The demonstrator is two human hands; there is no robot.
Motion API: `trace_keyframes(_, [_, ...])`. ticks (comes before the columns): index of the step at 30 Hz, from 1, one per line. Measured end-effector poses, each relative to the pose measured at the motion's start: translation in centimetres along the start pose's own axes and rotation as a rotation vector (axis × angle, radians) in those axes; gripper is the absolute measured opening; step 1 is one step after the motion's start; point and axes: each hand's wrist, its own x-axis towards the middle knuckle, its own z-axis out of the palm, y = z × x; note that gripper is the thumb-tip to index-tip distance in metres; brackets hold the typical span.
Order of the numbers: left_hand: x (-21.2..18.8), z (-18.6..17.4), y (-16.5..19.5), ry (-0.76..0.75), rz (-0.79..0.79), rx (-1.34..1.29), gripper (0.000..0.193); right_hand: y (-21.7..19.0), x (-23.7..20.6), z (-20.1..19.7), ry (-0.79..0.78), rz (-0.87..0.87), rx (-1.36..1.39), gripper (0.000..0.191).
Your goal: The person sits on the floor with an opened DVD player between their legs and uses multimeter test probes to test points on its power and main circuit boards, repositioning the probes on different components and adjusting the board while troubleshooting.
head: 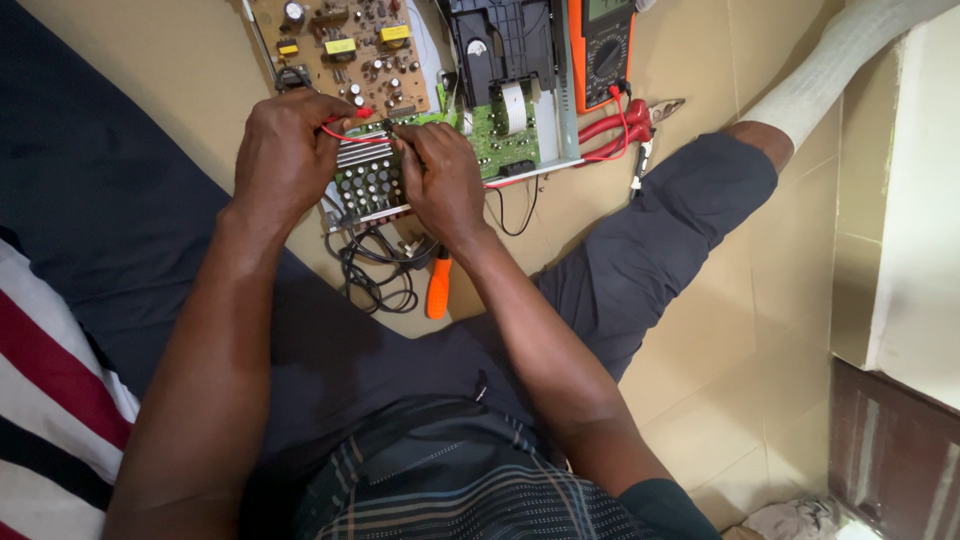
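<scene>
The opened electronics chassis (pixel 560 150) lay on the tiled floor (pixel 720 330) between the seated person's legs, and it serves as the landmark here. Inside it, toward its far left, sat a brown circuit board (pixel 340 50); toward its middle, a green circuit board (pixel 500 135) with a black disc mechanism (pixel 500 35) beyond it. Just off the chassis's right edge rested an orange multimeter (pixel 605 45), its red leads (pixel 615 125) coiled beside it. On the near side of the chassis lay a tangle of black cable (pixel 375 270) and an orange-handled screwdriver (pixel 438 285).

Over the chassis's near left corner, above a finned heatsink board (pixel 365 170), the left hand (pixel 285 150) had its fingers closed on a red probe (pixel 345 130). The right hand (pixel 440 175) was pinched together on something small at the same spot; what it held I cannot tell.

In my judgement, a slipping probe tip could bridge neighbouring solder points on that crowded board, and the hands hid the contact.
</scene>
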Motion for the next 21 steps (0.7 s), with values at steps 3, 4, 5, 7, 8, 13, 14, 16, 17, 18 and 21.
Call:
trace_keyframes(3, [0.12,0.02,0.03,-0.008,-0.008,-0.007,0.02,0.04,-0.01,-0.03,0.005,-0.005,-0.003,0.015])
trace_keyframes(4, [0.12,-0.01,0.03,-0.005,-0.004,-0.008,0.02,0.04,-0.01,-0.05,0.008,-0.007,-0.003,0.015])
trace_keyframes(5, [0.11,-0.07,0.01,-0.002,0.0,-0.009,0.02,0.02,0.01,-0.04,0.009,-0.006,-0.003,0.015])
trace_keyframes(7, [0.07,-0.09,0.01,0.002,0.006,-0.014,0.021,-0.05,0.01,-0.04,0.013,-0.004,-0.002,0.015])
trace_keyframes(8, [0.04,-0.08,-0.01,0.003,0.008,-0.017,0.022,-0.1,0.01,-0.05,0.017,-0.003,-0.005,0.015])
trace_keyframes(13, [-0.12,-0.11,-0.26,0.02,0.024,-0.036,0.022,-0.48,-0.12,-0.09,0.045,0.012,0.024,0.014])
trace_keyframes(14, [-0.15,-0.11,-0.31,0.04,0.042,-0.052,0.022,-0.52,-0.1,-0.11,0.049,0.006,0.032,0.014])
trace_keyframes(16, [-0.21,-0.11,-0.39,0.073,0.085,-0.071,0.019,-0.58,-0.15,-0.2,0.053,-0.006,0.049,0.013])
trace_keyframes(17, [-0.23,-0.11,-0.43,0.083,0.111,-0.074,0.017,-0.62,-0.21,-0.21,0.049,0.007,0.052,0.012])
trace_keyframes(18, [-0.25,-0.12,-0.45,0.093,0.137,-0.077,0.015,-0.65,-0.23,-0.2,0.045,0.021,0.056,0.012])
trace_keyframes(21, [-0.18,-0.07,-0.41,0.097,0.099,-0.057,0.013,-0.68,-0.24,-0.21,0.061,0.002,0.06,0.012])
